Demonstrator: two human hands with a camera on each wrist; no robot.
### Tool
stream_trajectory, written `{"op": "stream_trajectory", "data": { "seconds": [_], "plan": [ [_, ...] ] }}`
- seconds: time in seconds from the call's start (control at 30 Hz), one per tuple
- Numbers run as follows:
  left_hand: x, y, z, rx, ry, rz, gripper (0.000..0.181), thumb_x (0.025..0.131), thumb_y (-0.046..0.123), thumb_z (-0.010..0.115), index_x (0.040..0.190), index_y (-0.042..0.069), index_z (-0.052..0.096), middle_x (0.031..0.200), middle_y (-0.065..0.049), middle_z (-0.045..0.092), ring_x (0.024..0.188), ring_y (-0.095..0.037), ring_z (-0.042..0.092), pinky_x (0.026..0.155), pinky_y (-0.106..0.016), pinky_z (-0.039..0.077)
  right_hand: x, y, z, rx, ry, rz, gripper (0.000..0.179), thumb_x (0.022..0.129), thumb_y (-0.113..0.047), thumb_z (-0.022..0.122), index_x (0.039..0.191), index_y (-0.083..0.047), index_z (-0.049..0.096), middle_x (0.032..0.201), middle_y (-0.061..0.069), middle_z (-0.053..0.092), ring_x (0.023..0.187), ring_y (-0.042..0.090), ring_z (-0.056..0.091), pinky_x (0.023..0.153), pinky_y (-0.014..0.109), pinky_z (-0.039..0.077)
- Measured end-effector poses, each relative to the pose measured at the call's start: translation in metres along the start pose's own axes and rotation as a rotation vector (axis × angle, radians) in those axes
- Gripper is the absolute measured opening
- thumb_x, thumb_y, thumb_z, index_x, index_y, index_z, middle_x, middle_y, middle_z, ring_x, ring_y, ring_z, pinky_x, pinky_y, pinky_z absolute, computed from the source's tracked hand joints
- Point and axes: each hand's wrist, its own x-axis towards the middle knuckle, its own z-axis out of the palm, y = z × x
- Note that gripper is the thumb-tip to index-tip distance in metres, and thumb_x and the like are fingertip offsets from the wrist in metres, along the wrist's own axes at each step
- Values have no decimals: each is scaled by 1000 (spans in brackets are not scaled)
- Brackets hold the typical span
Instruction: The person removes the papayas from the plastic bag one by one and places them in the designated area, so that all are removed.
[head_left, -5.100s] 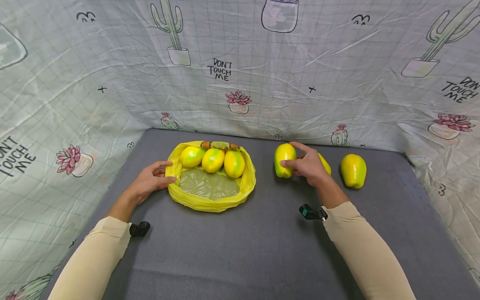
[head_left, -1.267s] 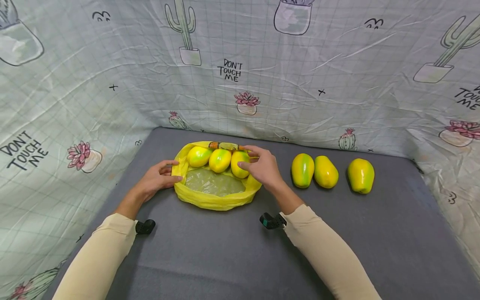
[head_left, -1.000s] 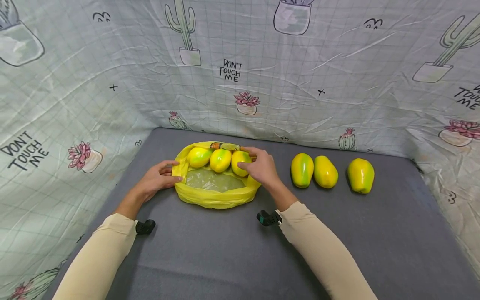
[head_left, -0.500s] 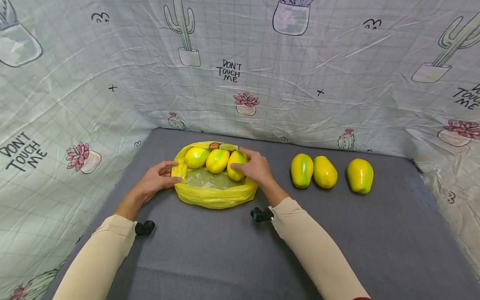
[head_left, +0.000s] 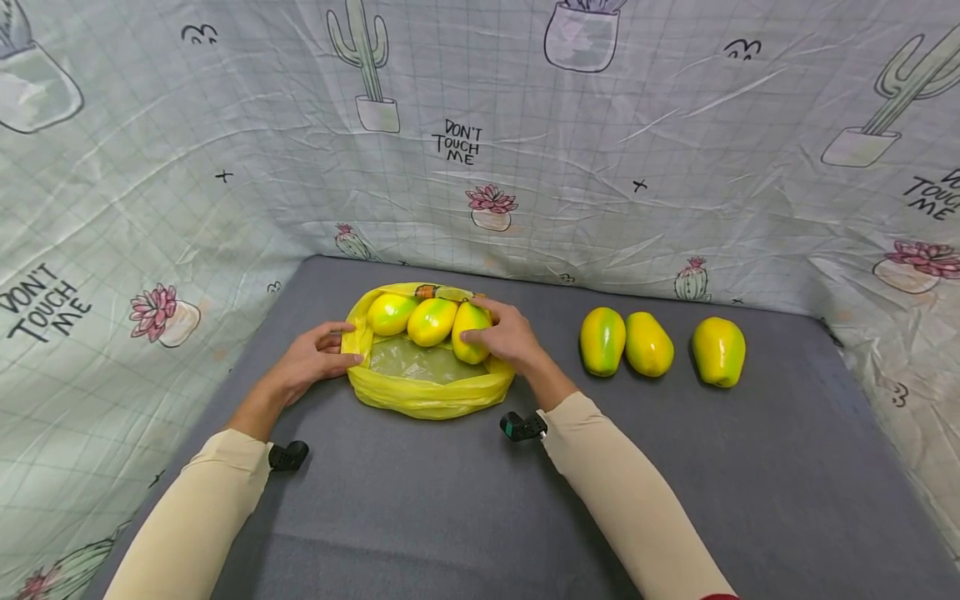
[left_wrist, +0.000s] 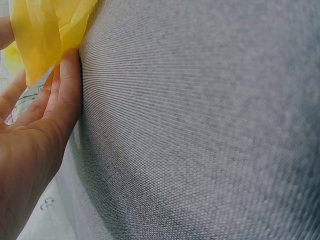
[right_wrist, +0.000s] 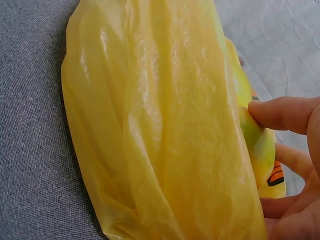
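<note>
A yellow plastic bag (head_left: pixel 423 402) lies on the grey surface with its mouth open and its rim rolled down. Three yellow-green papayas sit along its far side: a left papaya (head_left: pixel 392 315), a middle papaya (head_left: pixel 432 322) and a right papaya (head_left: pixel 470 343). My right hand (head_left: pixel 512 337) grips the right papaya, thumb on its near face and fingers behind; the right wrist view shows the thumb over this papaya (right_wrist: pixel 261 147), past the bag wall (right_wrist: pixel 160 125). My left hand (head_left: pixel 315 357) holds the bag's left side between thumb and fingers; the bag (left_wrist: pixel 47 35) hangs there in the left wrist view.
Right of the bag, outside it, lie a papaya (head_left: pixel 602 342), another papaya (head_left: pixel 649 345) beside it and a third papaya (head_left: pixel 718 352) farther right. A printed cloth (head_left: pixel 555 225) rises behind the grey surface (head_left: pixel 420 517).
About five seconds ago my right hand held a papaya outside the bag; that one now lies apart. The hand moved left to the bag's right papaya, which has shifted slightly towards me and left.
</note>
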Motion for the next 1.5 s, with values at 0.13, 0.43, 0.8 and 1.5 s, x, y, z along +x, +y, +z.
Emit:
{"op": "stream_trajectory", "data": {
  "seconds": [0.13, 0.43, 0.8, 1.5],
  "plan": [
    [0, -1, 0, -3, 2, 1, 77, 96, 20, 77, 159, 5, 35, 149, -28, 47, 102, -5, 61, 84, -20, 59, 0, 2, 0, 76, -13, 9, 69, 94, -14, 77, 156, -26, 49, 159, 20, 46, 133, 37, 57, 102, 49, 57],
    [0, -1, 0, -6, -5, -2, 76, 96, 20, 76, 159, 5, 35, 150, -28, 46, 102, -4, 61, 85, -21, 59, -4, 0, -6, 236, -59, 74, 67, 95, -11, 76, 155, -29, 51, 161, 19, 42, 134, 38, 58, 102, 54, 57],
    [1, 1, 0, 8, -5, -6, 77, 96, 21, 76, 159, 5, 34, 151, -28, 45, 103, -4, 61, 84, -21, 59, -17, -9, -24, 286, -89, 85, 64, 94, -12, 77, 151, -32, 56, 158, 18, 46, 127, 36, 61, 97, 54, 59],
    [-1, 4, 3, 16, -11, -18, 78, 97, 24, 75, 160, 6, 33, 155, -28, 42, 105, -6, 59, 86, -19, 58, -44, -13, -62, 271, -87, 35, 64, 93, -11, 79, 150, -30, 57, 150, 20, 56, 120, 35, 65, 86, 47, 64]
  ]
}}
